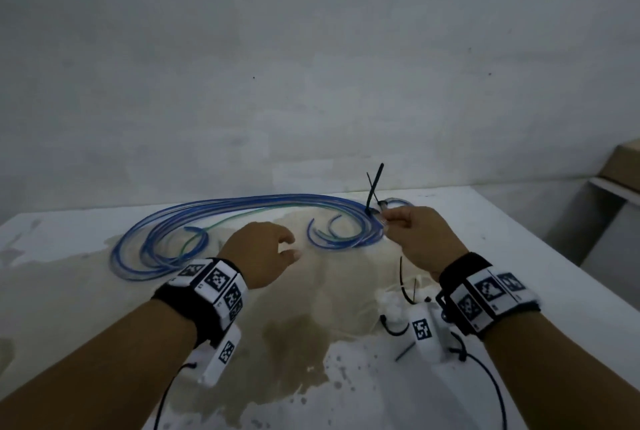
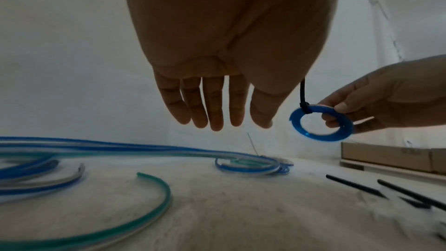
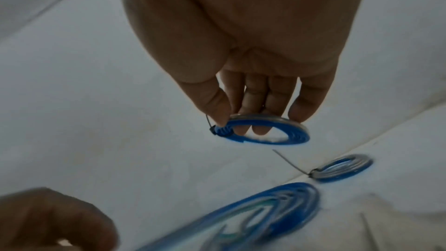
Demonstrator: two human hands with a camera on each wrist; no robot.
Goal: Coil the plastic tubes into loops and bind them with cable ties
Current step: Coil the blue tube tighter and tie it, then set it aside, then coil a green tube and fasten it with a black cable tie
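Right hand [image 3: 243, 75] pinches tied blue coil [image 3: 265, 131]; left hand [image 2: 217, 64] hangs spread beside it

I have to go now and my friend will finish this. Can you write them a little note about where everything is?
Right hand holds a small blue coil, already bound with a black cable tie.
Left hand is open and empty above the table.
Another tied coil lies by the table's far edge.
Left to do: the loose tubes. Spare ties lie on the table.
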